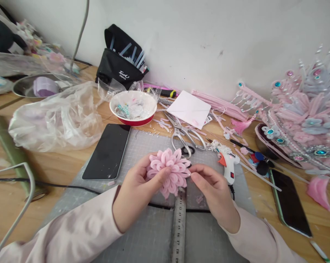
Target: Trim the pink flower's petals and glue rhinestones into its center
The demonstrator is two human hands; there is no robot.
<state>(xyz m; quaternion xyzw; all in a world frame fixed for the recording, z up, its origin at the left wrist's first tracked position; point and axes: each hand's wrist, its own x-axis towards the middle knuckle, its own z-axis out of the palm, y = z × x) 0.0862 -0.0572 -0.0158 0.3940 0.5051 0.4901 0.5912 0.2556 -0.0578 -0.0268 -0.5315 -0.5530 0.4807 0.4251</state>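
Observation:
A pink pipe-cleaner flower (173, 182) with many looped petals is gripped by my left hand (136, 195), its thumb lying across the front. At the flower's right edge, my right hand (217, 193) is closed in a pinch by a petal tip. Something tiny and pale shows at those fingertips, too small to name. Below the flower, a steel ruler (179, 230) lies on the grey cutting mat (104, 223). Silver scissors (178, 131) rest just behind the flower, and a white hot glue gun (228, 168) lies beyond my right hand.
A red-and-white bowl (139, 121) of beads, a black phone (107, 151) and a plastic bag (55, 122) stand left. Behind is a black marker case (121, 65). At right are a pink beaded headdress (304, 128) and another phone (289, 202). A black cable crosses the mat.

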